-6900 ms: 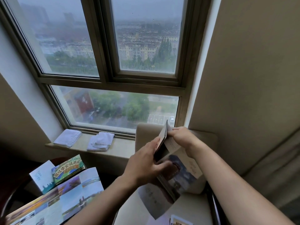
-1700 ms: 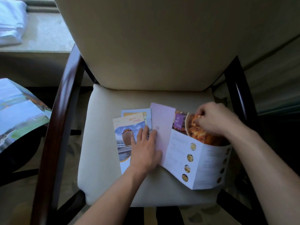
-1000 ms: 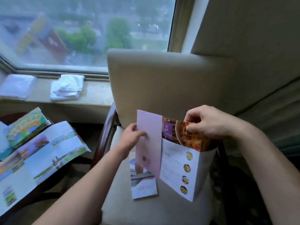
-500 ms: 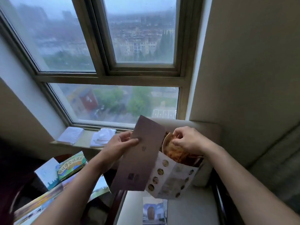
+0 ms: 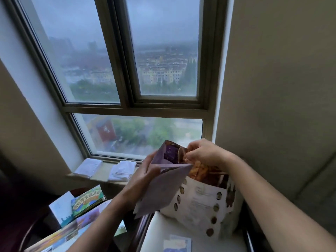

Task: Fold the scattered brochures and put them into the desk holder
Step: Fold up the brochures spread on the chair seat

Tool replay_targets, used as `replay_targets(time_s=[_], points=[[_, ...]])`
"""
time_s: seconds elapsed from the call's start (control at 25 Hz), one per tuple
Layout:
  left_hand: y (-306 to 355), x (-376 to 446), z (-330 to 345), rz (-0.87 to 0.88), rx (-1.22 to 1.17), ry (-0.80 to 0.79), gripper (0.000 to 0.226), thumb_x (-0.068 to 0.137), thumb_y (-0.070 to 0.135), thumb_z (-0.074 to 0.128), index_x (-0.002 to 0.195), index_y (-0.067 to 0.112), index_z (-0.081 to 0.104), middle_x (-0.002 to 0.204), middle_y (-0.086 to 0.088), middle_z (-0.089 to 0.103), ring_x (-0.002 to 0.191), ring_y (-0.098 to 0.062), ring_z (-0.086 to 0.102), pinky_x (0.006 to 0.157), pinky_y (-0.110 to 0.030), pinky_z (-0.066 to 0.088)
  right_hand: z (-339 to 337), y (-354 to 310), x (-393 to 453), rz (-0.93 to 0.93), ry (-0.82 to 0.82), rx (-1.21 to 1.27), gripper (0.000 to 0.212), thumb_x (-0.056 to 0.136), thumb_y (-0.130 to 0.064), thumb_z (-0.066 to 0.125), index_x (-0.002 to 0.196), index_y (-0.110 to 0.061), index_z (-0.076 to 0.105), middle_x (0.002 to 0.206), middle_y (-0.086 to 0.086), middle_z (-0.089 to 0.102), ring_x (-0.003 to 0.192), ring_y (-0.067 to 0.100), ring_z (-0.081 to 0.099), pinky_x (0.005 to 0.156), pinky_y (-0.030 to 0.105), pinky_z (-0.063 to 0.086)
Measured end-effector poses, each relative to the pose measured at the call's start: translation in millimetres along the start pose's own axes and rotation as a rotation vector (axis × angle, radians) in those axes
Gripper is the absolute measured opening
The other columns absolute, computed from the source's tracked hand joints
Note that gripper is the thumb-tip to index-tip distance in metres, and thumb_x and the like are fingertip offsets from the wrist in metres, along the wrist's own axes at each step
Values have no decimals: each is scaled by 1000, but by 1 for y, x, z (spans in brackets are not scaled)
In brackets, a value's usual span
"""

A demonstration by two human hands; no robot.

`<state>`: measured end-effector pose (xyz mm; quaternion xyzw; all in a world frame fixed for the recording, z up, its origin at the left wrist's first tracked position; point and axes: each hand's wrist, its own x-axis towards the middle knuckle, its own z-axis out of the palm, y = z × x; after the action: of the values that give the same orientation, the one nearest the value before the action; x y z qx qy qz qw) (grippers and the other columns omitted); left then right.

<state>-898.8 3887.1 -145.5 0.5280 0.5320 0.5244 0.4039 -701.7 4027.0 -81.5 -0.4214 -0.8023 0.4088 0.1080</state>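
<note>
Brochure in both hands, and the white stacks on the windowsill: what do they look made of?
Brochure: thin printed paper, probably coated; it creases sharply and holds its panels stiffly. White stacks: likely folded cloth or towels, given the soft layered edges, though blur leaves this uncertain.

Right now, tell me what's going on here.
A person is folding a food brochure in mid-air above a chair seat. The left hand grips its lilac panel and the right hand pinches its top edge. A folded brochure lies on the seat. More brochures, some unfolded, wait on the side table at left. No desk holder is in view.
</note>
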Motion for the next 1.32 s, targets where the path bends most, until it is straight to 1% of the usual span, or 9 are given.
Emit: replay_targets(time_s=[0.12, 0.32, 0.4, 0.56, 0.64, 0.72, 0.96, 1.12, 1.32], points=[[-6, 4, -2, 57, 43, 151, 58, 68, 59, 78, 122, 47, 61, 112, 10, 75, 102, -12, 73, 78, -25, 58, 0, -10, 4, 27, -10, 8, 9, 92, -19, 65, 97, -14, 71, 102, 8, 67, 95, 21, 66, 80, 31, 56], [-26, 22, -44, -87, 194, 301, 10, 86, 20, 77, 91, 12, 79, 89, -10, 79, 83, -21, 72, 79, -52, 56, -1, -9, 10, 66, 11, -32, 8, 92, -21, 66, 92, -20, 74, 97, 3, 73, 91, 17, 69, 76, 27, 57], [-34, 29, -62, -186, 134, 342, 11, 87, 13, 75, 85, 3, 78, 89, -22, 76, 80, -27, 69, 84, -60, 54, 2, -3, 13, 91, 50, -60, 7, 91, -22, 67, 93, -23, 74, 97, 1, 72, 90, 16, 69, 73, 26, 56], [-45, 29, -89, -402, -289, 108, 37, 72, 19, 80, 104, 2, 75, 108, -33, 70, 90, -44, 70, 90, -66, 52, 8, 7, 19, 118, 62, -85, 6, 91, -25, 69, 96, -27, 71, 106, -3, 68, 99, 16, 66, 80, 30, 57], [-52, 27, -97, -437, -400, 8, 46, 74, 19, 80, 115, 1, 70, 112, -33, 69, 92, -45, 71, 81, -57, 58, 18, 8, 22, 74, 226, -172, 24, 89, -30, 70, 112, -28, 67, 121, -5, 60, 113, 16, 59, 95, 36, 52], [-56, 27, -99, -432, -456, -13, 43, 80, 19, 78, 118, 3, 69, 111, -30, 70, 93, -44, 72, 74, -49, 59, 32, 5, 20, 10, 353, -134, 32, 86, -37, 72, 116, -27, 65, 121, -7, 59, 110, 11, 58, 89, 30, 50], [-49, 39, -66, -280, -209, 64, 26, 86, 18, 74, 108, 4, 76, 108, -27, 73, 91, -38, 72, 81, -48, 59, 86, -10, 23, 122, -15, 320, 48, 86, -58, 64, 123, -27, 61, 114, -9, 69, 101, 9, 67, 75, 31, 59], [-39, 35, -36, -200, -228, -48, 24, 79, 18, 69, 100, 12, 80, 98, -16, 77, 86, -25, 74, 68, -33, 59, 107, 0, 26, 133, 55, 478, 50, 82, -36, 81, 123, -18, 58, 107, -5, 72, 91, 13, 72, 63, 24, 56], [-40, 36, -36, -243, -382, -215, 36, 95, 32, 57, 123, 13, 72, 120, -19, 71, 108, -31, 70, 81, -34, 58, 87, 22, 19, 158, -76, 782, 41, 79, -10, 81, 119, -5, 70, 113, 17, 75, 106, 37, 71, 102, 56, 51]])
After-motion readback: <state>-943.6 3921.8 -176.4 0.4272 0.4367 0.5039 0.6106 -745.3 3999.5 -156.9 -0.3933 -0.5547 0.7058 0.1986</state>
